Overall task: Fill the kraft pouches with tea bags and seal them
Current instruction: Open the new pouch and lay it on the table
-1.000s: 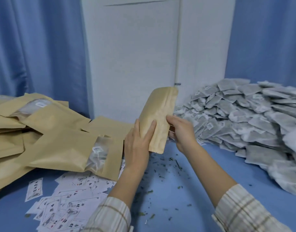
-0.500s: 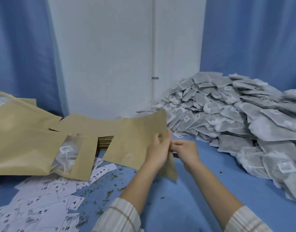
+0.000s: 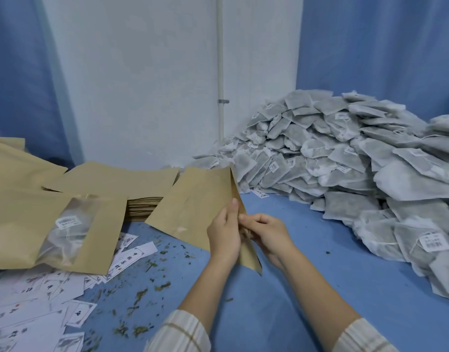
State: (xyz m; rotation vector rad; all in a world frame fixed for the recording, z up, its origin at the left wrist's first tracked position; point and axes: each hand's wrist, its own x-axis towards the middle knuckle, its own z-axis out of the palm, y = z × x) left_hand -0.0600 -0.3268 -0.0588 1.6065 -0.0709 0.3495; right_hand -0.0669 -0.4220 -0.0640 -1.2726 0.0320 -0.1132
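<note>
A blue table surface (image 3: 307, 288) fills the foreground. On its right lies a large heap of grey-white paper tea bags with small printed tags (image 3: 358, 161). On the left, a spread of flat brown kraft paper pouches (image 3: 111, 179) lies overlapped, the nearest filled pouch (image 3: 40, 224) showing tea bags through its clear window. White printed paper labels (image 3: 35, 308) and loose green tea crumbs (image 3: 139, 295) are scattered below them. At centre, one empty brown kraft pouch (image 3: 195, 207) is held above the table. The left hand (image 3: 224, 237) grips its near edge, fingers curled around it. The right hand (image 3: 266, 235) pinches the same edge with curled fingertips, touching the left.
</note>
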